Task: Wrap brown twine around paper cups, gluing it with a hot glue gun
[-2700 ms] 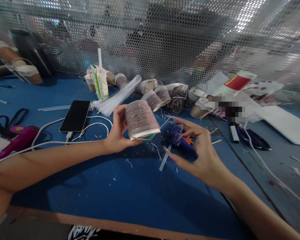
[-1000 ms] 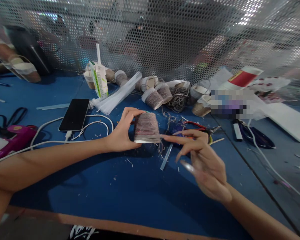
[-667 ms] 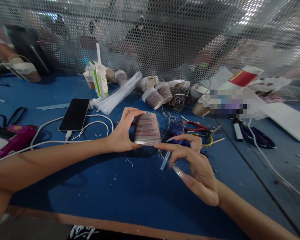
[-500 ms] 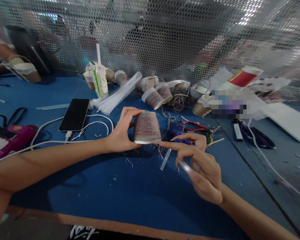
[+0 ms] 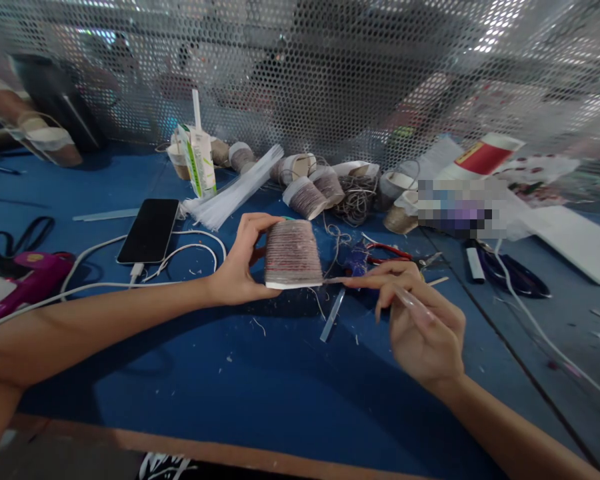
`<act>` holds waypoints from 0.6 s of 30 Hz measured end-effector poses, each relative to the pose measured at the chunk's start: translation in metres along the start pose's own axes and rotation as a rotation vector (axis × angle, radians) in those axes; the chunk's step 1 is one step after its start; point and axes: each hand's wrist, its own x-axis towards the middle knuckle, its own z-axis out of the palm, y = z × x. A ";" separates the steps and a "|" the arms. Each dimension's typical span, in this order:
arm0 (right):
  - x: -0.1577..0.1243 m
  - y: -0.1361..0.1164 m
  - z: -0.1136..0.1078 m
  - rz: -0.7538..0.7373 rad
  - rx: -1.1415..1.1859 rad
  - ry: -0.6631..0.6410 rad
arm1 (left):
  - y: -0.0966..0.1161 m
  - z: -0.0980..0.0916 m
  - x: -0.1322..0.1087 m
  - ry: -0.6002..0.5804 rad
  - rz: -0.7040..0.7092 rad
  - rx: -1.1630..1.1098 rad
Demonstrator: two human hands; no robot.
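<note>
My left hand (image 5: 243, 263) grips a paper cup (image 5: 294, 253) wound with rows of grey-brown yarn, thumb under its white lower edge and fingers on top. The narrower end of the cup faces up. My right hand (image 5: 420, 320) is beside it, index finger stretched toward the cup's lower right edge. Its long nail reaches that edge, though I cannot tell whether it presses on it. The other fingers are loosely bent and the thumb stands apart; nothing shows between them. Behind this hand lie red-handled pliers (image 5: 390, 252) and a blue object (image 5: 356, 260), partly covered.
Several yarn-wrapped cups (image 5: 306, 198) lie along the perforated metal screen (image 5: 320, 80), near a bundle of glue sticks (image 5: 240, 190) and a drink carton (image 5: 200, 160). A phone (image 5: 149, 230) with a white cable and a magenta glue gun (image 5: 35, 280) are at left. A person's hand shows far left.
My right hand has drawn back slightly to the right and turned, its index fingertip sliding off the cup's lower edge area. The held cup has shifted slightly left.
</note>
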 end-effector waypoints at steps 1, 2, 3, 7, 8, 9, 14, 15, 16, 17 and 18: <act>0.000 0.003 0.000 0.019 0.005 0.032 | -0.001 0.000 0.000 -0.003 -0.004 -0.016; -0.001 0.006 0.001 0.051 0.003 0.068 | -0.002 0.000 -0.001 -0.005 -0.005 -0.032; -0.001 0.009 0.001 0.093 -0.014 0.118 | -0.003 0.000 -0.001 -0.007 -0.002 -0.048; -0.002 0.019 0.004 0.285 -0.172 0.332 | -0.006 0.000 0.000 -0.012 0.013 -0.096; -0.001 0.021 0.005 0.309 -0.204 0.362 | -0.007 0.000 0.000 -0.016 0.004 -0.108; -0.001 0.022 0.005 0.326 -0.229 0.378 | -0.007 0.000 0.001 -0.021 -0.011 -0.126; -0.001 0.024 0.006 0.418 -0.332 0.383 | -0.001 -0.001 0.007 -0.026 -0.146 -0.275; -0.001 0.023 0.006 0.427 -0.340 0.383 | 0.000 -0.002 0.008 -0.016 -0.188 -0.295; -0.001 0.022 0.005 0.417 -0.346 0.384 | 0.000 -0.002 0.008 -0.002 -0.236 -0.311; -0.001 0.020 0.005 0.386 -0.352 0.380 | 0.001 -0.003 0.009 0.013 -0.288 -0.327; 0.000 0.017 0.004 0.332 -0.361 0.367 | 0.001 -0.003 0.009 0.026 -0.339 -0.345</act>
